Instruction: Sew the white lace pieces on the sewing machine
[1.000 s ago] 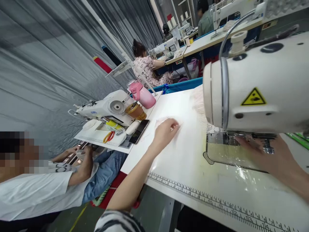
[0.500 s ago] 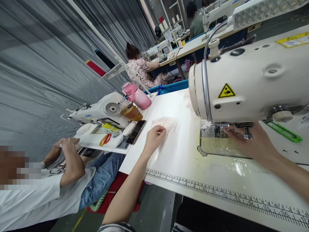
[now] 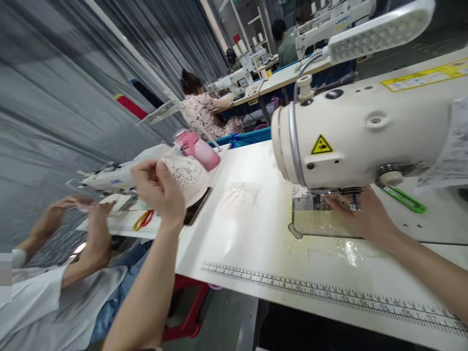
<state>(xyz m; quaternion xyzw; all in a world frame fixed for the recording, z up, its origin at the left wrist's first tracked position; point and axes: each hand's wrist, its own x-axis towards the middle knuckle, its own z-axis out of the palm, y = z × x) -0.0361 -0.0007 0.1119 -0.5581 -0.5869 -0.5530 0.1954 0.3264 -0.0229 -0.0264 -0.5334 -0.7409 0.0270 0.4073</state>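
My left hand (image 3: 159, 190) is raised at the left, its fingers closed on a piece of off-white lace fabric (image 3: 188, 176) that hangs beside it. My right hand (image 3: 367, 219) is under the head of the sewing machine (image 3: 340, 141), by the presser foot (image 3: 321, 197). Machine parts hide most of its fingers, so I cannot tell whether they grip anything. A bit of white lace (image 3: 297, 190) shows to the left of the foot. More pale lace pieces (image 3: 237, 199) lie on the white table (image 3: 263, 243) between my hands.
A pink bottle (image 3: 201, 151), a dark phone (image 3: 197, 207) and red and yellow scissors (image 3: 143, 220) are at the left. A co-worker's hands (image 3: 93, 207) work there. A green thread snipper (image 3: 407, 199) rests at the right; a ruler (image 3: 310, 285) runs along the front edge.
My left hand has lifted off the lace pieces on the table and moved left and up, with a lace piece in it. My right hand stays by the presser foot; the view has shifted.
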